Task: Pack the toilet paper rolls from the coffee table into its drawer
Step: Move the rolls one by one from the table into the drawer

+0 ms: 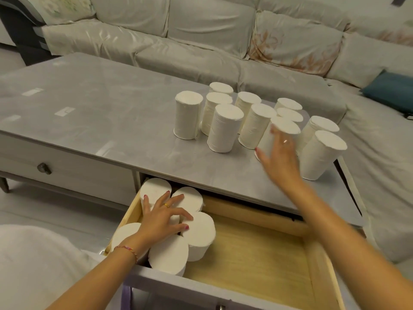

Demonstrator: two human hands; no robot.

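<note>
Several white toilet paper rolls stand upright on the grey coffee table, grouped at its right half. The wooden drawer below is pulled out; several rolls stand packed in its left end. My left hand lies flat with spread fingers on top of those packed rolls. My right hand, blurred, is stretched over the table with fingers apart, right in front of one roll near the table's front; whether it touches that roll is unclear.
A second drawer with a dark knob is closed at the left. A cream sofa wraps behind and to the right of the table, with a blue cushion. The drawer's right part shows bare wood.
</note>
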